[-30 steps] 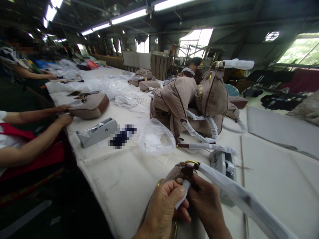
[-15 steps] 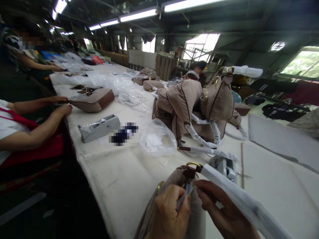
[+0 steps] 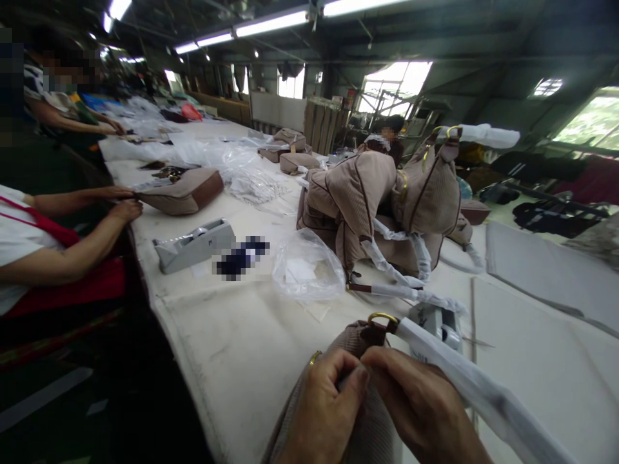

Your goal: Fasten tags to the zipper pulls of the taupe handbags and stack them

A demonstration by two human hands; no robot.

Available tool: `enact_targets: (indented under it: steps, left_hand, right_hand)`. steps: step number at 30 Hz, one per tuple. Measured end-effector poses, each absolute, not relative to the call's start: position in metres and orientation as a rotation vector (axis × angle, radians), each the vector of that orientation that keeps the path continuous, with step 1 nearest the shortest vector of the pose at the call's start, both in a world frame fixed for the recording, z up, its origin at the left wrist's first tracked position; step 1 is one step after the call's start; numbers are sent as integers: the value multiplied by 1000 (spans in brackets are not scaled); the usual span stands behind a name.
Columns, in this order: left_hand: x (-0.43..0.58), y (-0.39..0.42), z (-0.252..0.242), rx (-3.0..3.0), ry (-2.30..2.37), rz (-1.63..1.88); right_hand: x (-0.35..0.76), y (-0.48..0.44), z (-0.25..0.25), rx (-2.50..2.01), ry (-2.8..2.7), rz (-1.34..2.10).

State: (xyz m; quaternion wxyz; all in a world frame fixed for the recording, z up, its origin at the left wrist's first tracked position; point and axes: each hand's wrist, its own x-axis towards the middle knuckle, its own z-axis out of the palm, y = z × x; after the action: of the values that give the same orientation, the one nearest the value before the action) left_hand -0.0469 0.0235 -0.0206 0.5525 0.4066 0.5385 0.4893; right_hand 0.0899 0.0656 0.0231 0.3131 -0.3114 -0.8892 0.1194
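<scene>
At least seven tan bags [image 3: 376, 425], two tape dispensers [image 3: 199, 247]

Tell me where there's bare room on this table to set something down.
Bare tabletop shows between its left edge, the left tape dispenser, the clear plastic bag and the nearest handbag. It's crowded around the piled handbags and, farther back, under loose plastic.

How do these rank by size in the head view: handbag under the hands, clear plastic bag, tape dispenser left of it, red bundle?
1. Handbag, partly hidden and cut off by the frame
2. Clear plastic bag and tape dispenser: too alike to rank
3. Red bundle, farthest off
</scene>
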Motion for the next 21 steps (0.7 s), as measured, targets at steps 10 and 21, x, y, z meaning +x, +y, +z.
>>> enact_targets:
  steps: [10, 21]
  left_hand:
    - [-36, 30, -26, 213, 797, 1077]
    - [-46, 39, -28, 6, 754, 908]
  right_hand:
    - [109, 47, -34, -790, -2135, 228]
    - [119, 52, -49, -568, -2290, -86]
